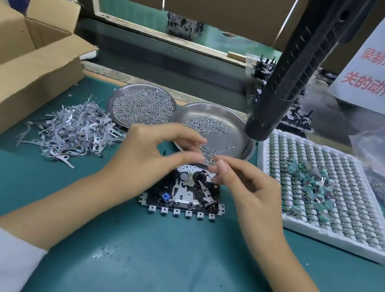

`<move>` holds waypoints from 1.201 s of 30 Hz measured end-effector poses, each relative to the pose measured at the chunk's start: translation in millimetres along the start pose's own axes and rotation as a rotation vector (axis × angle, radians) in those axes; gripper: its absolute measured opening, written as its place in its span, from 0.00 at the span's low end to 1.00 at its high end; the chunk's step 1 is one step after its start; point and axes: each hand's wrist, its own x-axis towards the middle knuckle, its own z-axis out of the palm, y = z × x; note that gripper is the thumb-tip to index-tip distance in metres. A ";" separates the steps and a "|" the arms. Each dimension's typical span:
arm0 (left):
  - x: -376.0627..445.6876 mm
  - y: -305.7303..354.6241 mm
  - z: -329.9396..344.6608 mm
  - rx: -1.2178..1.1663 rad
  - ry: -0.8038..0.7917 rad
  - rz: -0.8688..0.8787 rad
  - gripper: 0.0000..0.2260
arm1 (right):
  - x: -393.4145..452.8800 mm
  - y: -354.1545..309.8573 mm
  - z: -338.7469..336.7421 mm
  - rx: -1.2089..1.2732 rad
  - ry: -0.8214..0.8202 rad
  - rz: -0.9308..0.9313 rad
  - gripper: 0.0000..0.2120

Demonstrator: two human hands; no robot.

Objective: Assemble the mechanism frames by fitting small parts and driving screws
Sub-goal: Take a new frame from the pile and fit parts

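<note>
One mechanism frame point(183, 191) is laid flat on the green surface point(147, 251), right under and between the hands, with its row of six square metal tabs turned toward the person. The left hand point(145, 154) is held over the frame's far-left corner, thumb and forefinger brought close together; it's too blurred there to tell if anything is pinched. The right hand point(249, 191) is hovered over the frame's far-right corner with fingertips curled together as if pinching something tiny, though that can't be made out either.

Two round steel dishes are seen just beyond the frame: the left dish point(142, 109) is packed with screws, the right dish point(242, 138) only scattered with them. One heap of flat metal levers point(72, 131) is piled to the left, beside one open cardboard box point(12, 66). One white compartment tray point(327, 197) is parked to the right, with loose green parts on top. One black powered screwdriver point(294, 68) is hung above the right dish.
</note>
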 end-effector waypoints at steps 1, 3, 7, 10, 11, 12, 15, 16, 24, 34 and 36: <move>-4.0 4.0 5.3 -0.026 -0.033 0.018 0.11 | 0.9 -1.4 -0.6 0.040 -0.010 0.011 0.07; -8.6 8.2 10.1 -0.091 -0.057 0.000 0.12 | 1.1 -2.8 -1.0 0.092 -0.041 0.016 0.06; -10.3 11.8 11.8 -0.215 -0.023 -0.056 0.14 | 1.0 -1.5 -2.4 0.159 -0.063 0.012 0.05; -11.3 11.1 14.3 -0.301 -0.026 -0.091 0.17 | 0.0 -1.1 -0.3 0.197 -0.061 -0.041 0.05; -12.0 10.9 15.3 -0.317 -0.031 -0.099 0.17 | -0.6 -0.9 1.1 0.192 -0.050 -0.057 0.04; -12.7 10.7 16.1 -0.321 -0.037 -0.099 0.16 | -1.3 -0.7 2.7 0.179 -0.038 -0.069 0.03; -13.7 10.0 17.5 -0.314 -0.053 -0.079 0.16 | -3.8 0.4 7.2 0.136 -0.014 -0.079 0.02; -13.9 9.6 17.4 -0.307 -0.055 -0.075 0.17 | -4.7 0.8 8.4 0.134 -0.011 -0.076 0.03; -13.2 11.5 13.5 -0.145 -0.057 0.005 0.14 | -6.3 4.5 11.2 0.008 0.032 -0.036 0.04; 22.1 -39.5 -31.9 0.593 0.116 0.125 0.03 | -2.8 2.7 4.4 -0.119 0.156 -0.050 0.07; 27.5 -56.1 -39.6 0.672 0.105 0.015 0.04 | -3.5 2.1 5.7 -0.097 0.144 -0.033 0.07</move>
